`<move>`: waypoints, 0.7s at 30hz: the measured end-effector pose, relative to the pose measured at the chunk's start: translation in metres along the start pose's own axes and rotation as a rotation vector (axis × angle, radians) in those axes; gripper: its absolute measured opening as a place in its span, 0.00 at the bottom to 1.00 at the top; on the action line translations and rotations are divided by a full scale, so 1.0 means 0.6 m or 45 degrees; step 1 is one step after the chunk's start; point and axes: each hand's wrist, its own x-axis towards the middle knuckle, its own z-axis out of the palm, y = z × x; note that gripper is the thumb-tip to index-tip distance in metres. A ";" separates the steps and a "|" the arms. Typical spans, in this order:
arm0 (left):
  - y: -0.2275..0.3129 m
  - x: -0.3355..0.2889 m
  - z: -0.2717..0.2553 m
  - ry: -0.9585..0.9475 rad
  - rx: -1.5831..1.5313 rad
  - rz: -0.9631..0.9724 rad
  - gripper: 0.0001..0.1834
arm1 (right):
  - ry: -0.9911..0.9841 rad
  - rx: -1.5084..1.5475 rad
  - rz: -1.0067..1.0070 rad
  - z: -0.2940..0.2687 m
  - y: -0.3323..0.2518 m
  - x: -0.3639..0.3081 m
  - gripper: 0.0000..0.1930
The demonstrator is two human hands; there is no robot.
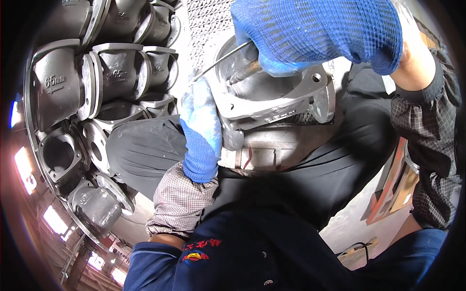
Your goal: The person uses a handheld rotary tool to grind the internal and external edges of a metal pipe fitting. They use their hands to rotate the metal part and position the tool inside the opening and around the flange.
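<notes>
A grey cast-metal valve body (276, 107) with a flange and a wide round opening lies between my knees. My left hand (201, 128), in a blue glove, is closed against the left edge of its flange. Above the opening, my right hand (320, 36), also gloved in blue, is closed around a thin metal rod (223, 60) that slants down left toward my left fingertips. A brownish round shaft (245, 72) reaches from below my right hand into the opening. The glove hides its upper end, so I cannot tell whether I hold it too.
Several similar grey flanged castings (119, 72) are stacked at the left, close to my left knee. Under the valve body is a worn, boxy metal support (272, 153). A textured pale sheet (208, 19) lies at the far side. A reddish-edged wooden frame (393, 184) stands at the right.
</notes>
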 end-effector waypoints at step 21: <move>0.018 0.008 0.007 0.160 0.169 0.053 0.15 | -0.117 -0.892 -0.154 -0.017 0.041 0.046 0.16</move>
